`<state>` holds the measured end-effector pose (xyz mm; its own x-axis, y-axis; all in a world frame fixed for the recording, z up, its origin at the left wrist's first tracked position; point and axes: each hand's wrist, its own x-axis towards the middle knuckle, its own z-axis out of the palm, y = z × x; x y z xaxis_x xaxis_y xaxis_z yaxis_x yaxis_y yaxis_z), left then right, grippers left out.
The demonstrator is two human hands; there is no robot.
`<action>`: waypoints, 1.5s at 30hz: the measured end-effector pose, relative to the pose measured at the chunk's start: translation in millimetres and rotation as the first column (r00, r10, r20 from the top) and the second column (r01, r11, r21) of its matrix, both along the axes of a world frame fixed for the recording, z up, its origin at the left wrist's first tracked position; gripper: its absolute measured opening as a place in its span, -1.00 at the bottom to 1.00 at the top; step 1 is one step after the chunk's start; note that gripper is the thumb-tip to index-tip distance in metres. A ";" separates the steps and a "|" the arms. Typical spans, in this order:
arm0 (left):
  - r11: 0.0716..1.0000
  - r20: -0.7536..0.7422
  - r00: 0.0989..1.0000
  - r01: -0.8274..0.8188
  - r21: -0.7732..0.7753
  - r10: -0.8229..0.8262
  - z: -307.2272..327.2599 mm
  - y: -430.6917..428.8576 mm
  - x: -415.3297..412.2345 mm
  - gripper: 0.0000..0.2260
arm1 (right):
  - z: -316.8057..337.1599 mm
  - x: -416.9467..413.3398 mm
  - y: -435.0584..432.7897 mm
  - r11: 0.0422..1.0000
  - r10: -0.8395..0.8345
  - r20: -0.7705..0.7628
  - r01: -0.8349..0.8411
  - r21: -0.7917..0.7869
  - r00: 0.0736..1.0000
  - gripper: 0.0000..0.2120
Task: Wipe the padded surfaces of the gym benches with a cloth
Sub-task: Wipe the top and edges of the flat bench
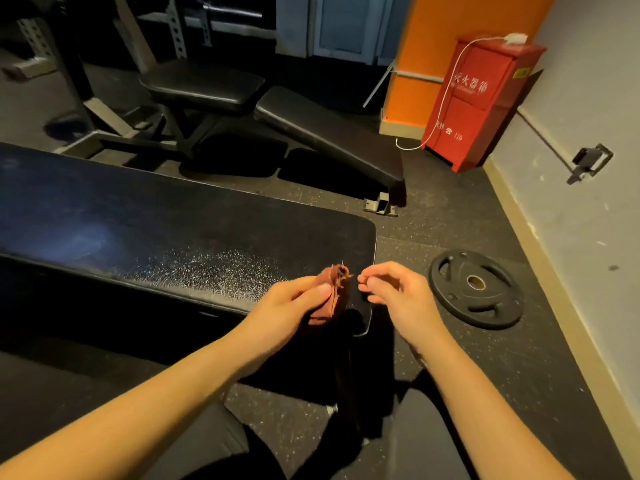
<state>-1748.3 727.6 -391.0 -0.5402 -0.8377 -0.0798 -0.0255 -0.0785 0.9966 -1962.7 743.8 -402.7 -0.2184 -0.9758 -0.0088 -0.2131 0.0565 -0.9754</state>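
Rust-brown cloth (329, 296), folded into a thick wad with a frayed upper corner, held above the 5 o'clock corner of the near bench pad (173, 230). Gripped by the left hand (287, 306): thumb pressed flat across the front, fingers curled behind. At its 3 o'clock, just beside it, the right hand (398, 292), fingers curled, thumb and forefinger tips drawn together close to the frayed corner. Cannot tell whether a thread is pinched between them, or whether they touch the fabric at all.

Black padded vinyl of the near bench running from 9 o'clock toward the centre of the view, glinting with fine speckles close to the hands. Beyond it at 12 o'clock, a second bench (204, 88), its short pad level and its long back pad (329, 133) sloping down toward 4 o'clock.

Round black weight plate (475, 289) flat on the speckled rubber floor (450, 216) at 3 o'clock of the hands, apart from the bench. Red cabinet (478, 102) with white characters at 1 o'clock, beside an orange pillar (450, 29); white cable (446, 88) trailing down its front to the floor. Small metal bracket (588, 162) on the grey wall at 2 o'clock. Perforated rack uprights (173, 26) at 11 o'clock.
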 end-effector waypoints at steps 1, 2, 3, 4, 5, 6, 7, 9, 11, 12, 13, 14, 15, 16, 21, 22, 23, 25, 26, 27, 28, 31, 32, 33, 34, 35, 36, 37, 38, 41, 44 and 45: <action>0.985 -0.154 0.988 0.043 0.168 -0.016 4.2 -1.4 -2.5 -0.73 | 4.4 2.4 4.5 0.999 0.041 0.052 -0.042 0.010 0.998 -0.79; 0.956 -0.251 0.968 0.092 0.277 -0.020 9.2 -0.1 -5.8 -0.61 | 9.1 4.3 8.1 0.996 0.083 0.119 -0.086 0.028 0.989 -0.72; 0.937 -0.299 0.954 0.124 0.328 -0.022 16.1 1.7 -8.0 -0.60 | 12.7 5.2 11.0 0.990 0.117 0.186 -0.129 0.051 0.975 -0.63; 0.928 -0.319 0.948 0.135 0.346 -0.019 21.8 1.9 -9.3 -0.64 | 16.1 6.2 13.8 0.984 0.141 0.245 -0.163 0.070 0.959 -0.56; 0.934 -0.326 0.945 0.127 0.335 -0.012 25.2 0.7 -9.9 -0.66 | 19.8 7.4 16.4 0.979 0.158 0.283 -0.188 0.083 0.946 -0.53; 0.938 -0.321 0.947 0.116 0.328 -0.005 27.9 -0.4 -9.1 -0.67 | 24.2 9.6 19.2 0.974 0.169 0.304 -0.205 0.091 0.937 -0.55; 0.943 -0.302 0.953 0.106 0.315 -0.006 27.5 -2.4 -6.2 -0.67 | 28.2 12.4 22.1 0.972 0.177 0.302 -0.216 0.098 0.937 -0.61; 0.950 -0.252 0.968 0.066 0.305 0.014 21.8 -6.3 -1.9 -0.68 | 35.2 19.6 28.9 0.972 0.175 0.233 -0.205 0.115 0.957 -0.77; 0.941 -0.174 0.978 -0.050 0.335 0.114 21.0 -9.2 2.8 -0.73 | 40.0 23.1 33.2 0.973 0.159 0.144 -0.180 0.143 0.977 -0.85; 0.926 -0.145 0.977 -0.094 0.365 0.156 23.0 -9.0 5.3 -0.72 | 41.9 23.3 34.3 0.971 0.159 0.109 -0.176 0.163 0.981 -0.87; 0.921 -0.123 0.979 -0.105 0.376 0.162 23.9 -8.6 9.2 -0.69 | 44.2 23.7 34.5 0.966 0.165 0.077 -0.177 0.189 0.983 -0.88; 0.934 -0.078 0.989 -0.093 0.344 0.127 27.6 -6.6 13.4 -0.64 | 47.4 24.7 34.3 0.959 0.176 0.050 -0.183 0.216 0.983 -0.89; 0.960 -0.021 0.997 -0.063 0.273 0.071 30.9 -3.5 17.6 -0.62 | 49.3 25.3 33.5 0.952 0.197 0.022 -0.196 0.237 0.980 -0.91; 0.979 0.042 0.998 -0.045 0.199 0.038 31.1 0.1 20.9 -0.64 | 50.2 26.0 33.3 0.944 0.218 -0.009 -0.208 0.255 0.976 -0.92; 0.985 0.176 0.972 -0.167 0.036 0.158 10.6 12.9 33.9 -0.84 | 49.6 30.5 33.6 0.903 0.329 0.059 -0.333 0.270 0.942 -0.80; 0.973 0.099 0.980 -0.183 0.143 0.170 9.7 17.7 37.5 -0.85 | 48.1 30.0 33.5 0.884 0.372 0.141 -0.397 0.249 0.917 -0.84; 0.948 0.023 0.980 -0.195 0.253 0.195 8.7 21.8 41.6 -0.86 | 46.4 28.2 32.4 0.855 0.429 0.213 -0.471 0.218 0.878 -0.90; 0.898 -0.069 0.965 -0.208 0.389 0.253 7.9 28.1 49.0 -0.84 | 43.9 26.2 26.9 0.780 0.547 0.279 -0.601 0.172 0.789 -0.82; 0.877 -0.085 0.953 -0.229 0.423 0.290 9.6 32.1 51.7 -0.83 | 45.1 28.2 23.1 0.734 0.610 0.259 -0.657 0.171 0.749 -0.79; 0.852 -0.087 0.944 -0.245 0.462 0.319 9.5 34.7 55.3 -0.83 | 45.4 32.3 19.1 0.700 0.661 0.228 -0.697 0.155 0.715 -0.79; 0.822 -0.079 0.936 -0.259 0.507 0.344 8.3 37.8 58.5 -0.82 | 45.0 38.2 15.0 0.677 0.696 0.210 -0.725 0.127 0.686 -0.80; 0.720 -0.034 0.935 -0.249 0.647 0.354 6.2 50.3 64.6 -0.67 | 42.1 55.2 6.2 0.659 0.750 0.073 -0.752 -0.003 0.657 -0.77; 0.697 -0.028 0.940 -0.233 0.678 0.341 6.3 56.1 64.9 -0.68 | 38.8 58.9 3.7 0.644 0.765 0.029 -0.764 -0.033 0.643 -0.79; 0.682 -0.034 0.942 -0.216 0.699 0.333 4.1 60.7 65.8 -0.73 | 35.6 61.3 2.2 0.616 0.788 0.008 -0.787 -0.046 0.616 -0.83; 0.658 -0.037 0.939 -0.211 0.723 0.341 3.1 66.0 65.8 -0.81 | 33.0 63.5 2.5 0.586 0.810 0.025 -0.809 -0.048 0.585 -0.85; 0.636 -0.020 0.934 -0.227 0.737 0.357 1.9 70.9 66.2 -0.87 | 29.7 64.7 3.6 0.562 0.826 0.078 -0.826 -0.047 0.558 -0.85; 0.634 0.003 0.930 -0.254 0.731 0.369 1.1 75.5 66.0 -0.88 | 26.8 65.8 4.9 0.560 0.824 0.135 -0.827 -0.046 0.550 -0.84; 0.657 0.040 0.922 -0.305 0.690 0.385 -2.4 78.7 65.9 -0.84 | 23.3 66.7 5.1 0.584 0.805 0.167 -0.811 -0.046 0.570 -0.84; 0.693 0.095 0.905 -0.381 0.612 0.415 -4.0 83.0 64.4 -0.80 | 19.6 67.6 4.4 0.623 0.775 0.173 -0.781 -0.046 0.608 -0.86; 0.726 0.133 0.803 -0.584 0.363 0.580 -8.5 100.1 55.9 -0.68 | 8.2 67.5 0.8 0.705 0.708 0.108 -0.707 -0.051 0.698 -0.90; 0.805 0.168 0.823 -0.567 0.177 0.543 -5.4 115.8 37.8 -0.66 | 2.7 70.0 0.9 0.767 0.641 0.049 -0.640 -0.046 0.766 -0.78; 0.797 0.195 0.806 -0.587 0.143 0.558 -7.4 116.9 33.2 -0.67 | 0.8 70.7 0.7 0.785 0.619 0.073 -0.619 -0.024 0.782 -0.73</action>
<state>-1715.1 844.5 -398.3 0.0618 -0.9511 -0.3025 -0.0500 -0.3057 0.9508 -1892.0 744.5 -401.9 0.4344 -0.9007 -0.0017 -0.1312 -0.0615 -0.9894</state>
